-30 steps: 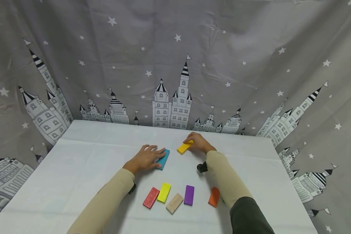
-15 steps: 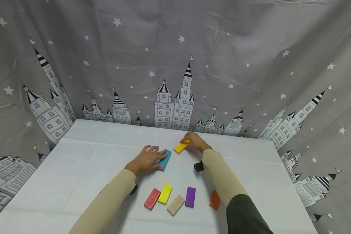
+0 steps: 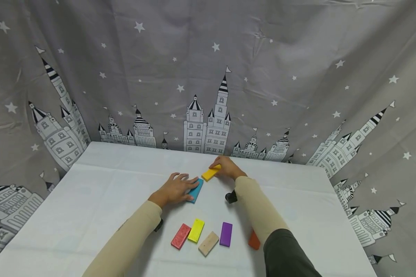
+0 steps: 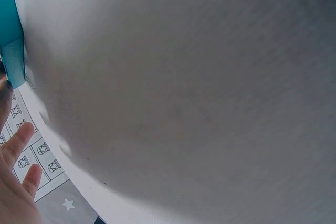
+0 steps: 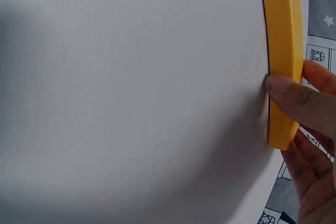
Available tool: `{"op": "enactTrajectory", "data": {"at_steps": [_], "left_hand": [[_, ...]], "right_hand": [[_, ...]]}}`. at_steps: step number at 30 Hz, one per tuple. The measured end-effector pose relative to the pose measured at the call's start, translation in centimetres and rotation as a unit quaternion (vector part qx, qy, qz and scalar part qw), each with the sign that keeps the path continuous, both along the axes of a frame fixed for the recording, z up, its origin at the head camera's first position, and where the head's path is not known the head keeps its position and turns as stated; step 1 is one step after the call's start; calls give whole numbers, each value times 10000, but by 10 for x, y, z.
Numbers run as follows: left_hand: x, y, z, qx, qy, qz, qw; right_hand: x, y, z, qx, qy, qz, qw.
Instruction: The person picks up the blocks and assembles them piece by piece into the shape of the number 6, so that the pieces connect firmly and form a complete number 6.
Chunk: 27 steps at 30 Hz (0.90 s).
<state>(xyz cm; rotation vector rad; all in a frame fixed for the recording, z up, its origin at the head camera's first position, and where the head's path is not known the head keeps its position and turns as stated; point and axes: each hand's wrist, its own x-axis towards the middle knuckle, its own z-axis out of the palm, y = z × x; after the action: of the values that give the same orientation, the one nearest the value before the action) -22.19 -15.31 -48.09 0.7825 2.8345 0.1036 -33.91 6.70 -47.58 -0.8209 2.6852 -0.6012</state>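
Near the blue oblong block (image 3: 197, 191) the left hand (image 3: 176, 189) held, the right hand (image 3: 228, 168) pinched the amber oblong block (image 3: 210, 174), likely light, by its sides.

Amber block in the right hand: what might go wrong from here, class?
A narrow gap separates the amber block from the blue block, so pushing too far could knock the blue one askew. The right sleeve partly hides the orange block in the head view, so it might brush that block when drawn back.
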Motion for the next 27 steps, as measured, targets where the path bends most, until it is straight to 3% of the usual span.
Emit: {"op": "enactTrajectory", "data": {"at_steps": [9, 27], "left_hand": [[2, -1, 3, 138, 26, -76, 9999], [3, -1, 6, 229, 27, -64, 9997]], "right_hand": [[2, -7, 1, -95, 297, 174, 9994], [-2, -17, 2, 70, 79, 123, 9999]]}}
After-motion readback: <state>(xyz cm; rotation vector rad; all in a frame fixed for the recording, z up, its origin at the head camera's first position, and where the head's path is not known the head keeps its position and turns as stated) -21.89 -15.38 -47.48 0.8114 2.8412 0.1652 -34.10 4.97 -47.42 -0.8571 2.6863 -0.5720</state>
